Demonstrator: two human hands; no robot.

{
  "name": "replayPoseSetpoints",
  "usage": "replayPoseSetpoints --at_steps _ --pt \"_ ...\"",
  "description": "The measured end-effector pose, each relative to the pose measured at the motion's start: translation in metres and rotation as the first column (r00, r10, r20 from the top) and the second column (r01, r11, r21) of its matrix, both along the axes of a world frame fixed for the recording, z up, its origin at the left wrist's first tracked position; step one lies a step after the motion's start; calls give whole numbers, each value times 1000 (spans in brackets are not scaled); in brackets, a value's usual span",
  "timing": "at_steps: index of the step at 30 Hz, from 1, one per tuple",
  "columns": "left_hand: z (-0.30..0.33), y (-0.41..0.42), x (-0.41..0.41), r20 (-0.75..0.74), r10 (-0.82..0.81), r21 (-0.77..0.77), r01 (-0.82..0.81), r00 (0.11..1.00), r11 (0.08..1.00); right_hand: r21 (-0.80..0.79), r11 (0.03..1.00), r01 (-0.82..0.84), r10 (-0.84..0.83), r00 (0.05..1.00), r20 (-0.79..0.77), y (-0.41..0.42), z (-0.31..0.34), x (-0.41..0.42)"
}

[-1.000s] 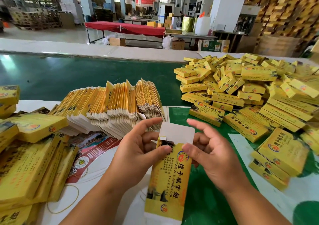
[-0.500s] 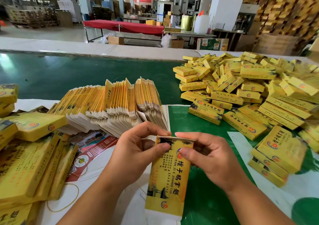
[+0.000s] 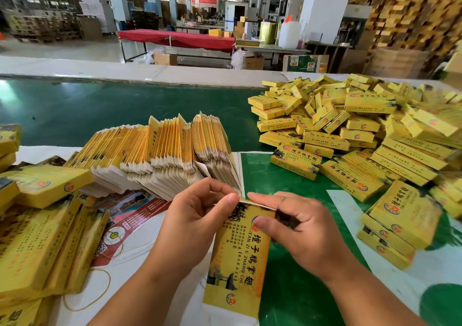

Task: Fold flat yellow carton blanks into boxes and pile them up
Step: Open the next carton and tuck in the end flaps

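A yellow carton [image 3: 237,258] with red and black print stands upright between my hands, low in the middle of the view. My left hand [image 3: 195,223] grips its upper left edge, thumb on the front. My right hand [image 3: 297,228] grips the upper right, thumb on the printed face and forefinger pressing the white top flap down and back. A fanned stack of flat blanks [image 3: 162,153] lies just beyond my hands. The pile of folded boxes [image 3: 350,130] spreads over the right side of the table.
More yellow cartons [image 3: 37,238] lie stacked at the left. A loose rubber band [image 3: 87,293] rests on white sheeting near my left forearm. The green table [image 3: 100,110] stretches back to a pale ledge; a red-covered table [image 3: 175,39] stands in the hall behind.
The white top flap stood up above the carton a second ago; it is now folded down onto the top. My forefingers have come together over it.
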State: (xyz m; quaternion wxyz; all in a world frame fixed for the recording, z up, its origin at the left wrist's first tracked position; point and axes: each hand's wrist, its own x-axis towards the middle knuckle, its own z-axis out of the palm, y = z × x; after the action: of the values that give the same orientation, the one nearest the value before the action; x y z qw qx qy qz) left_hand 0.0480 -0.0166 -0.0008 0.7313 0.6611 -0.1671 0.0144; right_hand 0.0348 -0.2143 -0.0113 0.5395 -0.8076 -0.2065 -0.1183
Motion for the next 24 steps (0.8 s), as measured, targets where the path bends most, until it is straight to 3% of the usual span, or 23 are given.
replayPoseSetpoints --at_steps 10,13,15,18,20,24 --pt "-3 -3 -3 -75 -9 -12 8 997 1000 23 998 52 -50 996 -79 6 2 -5" --pt "-3 -9 -7 -37 116 98 -112 993 989 45 984 170 -170 985 -5 13 1 -8" --pt "-6 -13 -13 100 230 313 -250 968 916 78 960 269 -273 961 50 17 1 -9" --pt "-10 -21 -22 277 233 594 -357 932 721 144 932 333 -340 940 32 20 0 -9" --pt "-12 -25 -24 340 222 658 -400 914 637 134 939 316 -320 947 6 23 0 -10" --pt "-14 -23 -21 397 219 637 -439 891 633 186 946 264 -274 961 28 26 6 -11"
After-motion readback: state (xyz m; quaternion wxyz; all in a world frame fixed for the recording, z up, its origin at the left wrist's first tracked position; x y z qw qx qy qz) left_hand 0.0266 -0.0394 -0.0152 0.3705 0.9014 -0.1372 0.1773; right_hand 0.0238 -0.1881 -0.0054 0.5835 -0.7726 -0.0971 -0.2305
